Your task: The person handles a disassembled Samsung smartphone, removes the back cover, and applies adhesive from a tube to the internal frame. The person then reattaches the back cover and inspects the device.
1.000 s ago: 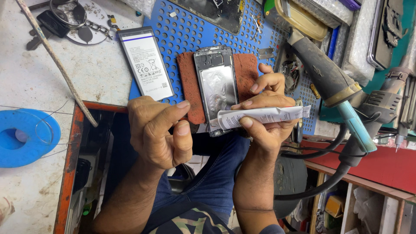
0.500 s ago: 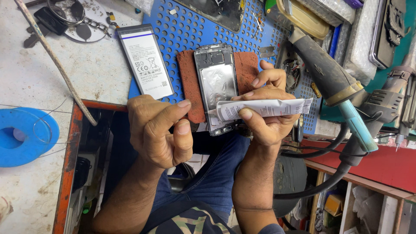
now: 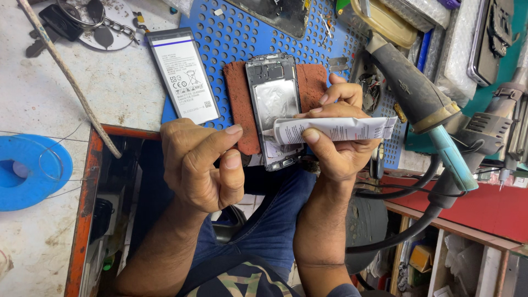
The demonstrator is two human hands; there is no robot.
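Note:
An opened phone frame [image 3: 273,99] lies on a reddish-brown pad [image 3: 240,104] atop a blue perforated mat [image 3: 231,33]. My right hand [image 3: 338,146] squeezes a white glue tube [image 3: 335,129], its nozzle touching the lower part of the phone frame. Fingers curled, my left hand [image 3: 201,165] rests at the pad's near left corner, its fingertips by the frame's lower edge. A white phone battery [image 3: 182,75] lies to the left of the pad, partly on the mat.
A grey hot-air tool with a blue tip [image 3: 418,104] and its black hose lie at the right. A blue solder spool [image 3: 30,170] sits left. A thin stick [image 3: 69,77], keys [image 3: 82,19] and another phone part [image 3: 275,14] lie at the back. An open orange-edged drawer [image 3: 88,203] is below.
My right hand has slid the glue tube's nozzle slightly along the phone frame. My left hand has stayed at the pad's corner.

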